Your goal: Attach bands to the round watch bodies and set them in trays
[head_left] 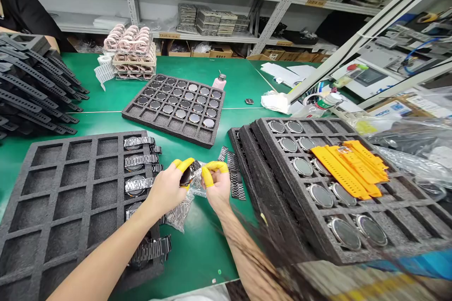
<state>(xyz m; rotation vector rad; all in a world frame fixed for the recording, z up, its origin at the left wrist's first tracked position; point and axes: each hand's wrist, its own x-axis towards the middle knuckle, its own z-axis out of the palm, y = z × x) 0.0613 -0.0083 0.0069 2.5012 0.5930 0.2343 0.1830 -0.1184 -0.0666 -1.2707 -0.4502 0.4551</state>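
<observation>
My left hand [167, 190] is closed around a dark round watch case [187, 176], with yellow finger cots on its fingertips. Close to the right side of the case, my right hand [217, 186] pinches thumb and forefinger together, also in yellow cots. Whatever lies in that pinch is too small to make out. Under the hands rests a clear plastic bag [181, 211] of small metal pins. Black metal link watch bands [236, 176] lie beside my right hand. To the left, a foam tray [76, 193] holds watches with metal bands [139, 186] in its right column.
A foam tray [165, 124] of watch cases lies at the back. Stacked trays at right carry watch cases [319, 195] and orange straps [349, 169]. Black straps [31, 89] hang at left. A pink bottle [219, 82] stands behind. Another person's dark sleeve [24, 4] shows at upper left.
</observation>
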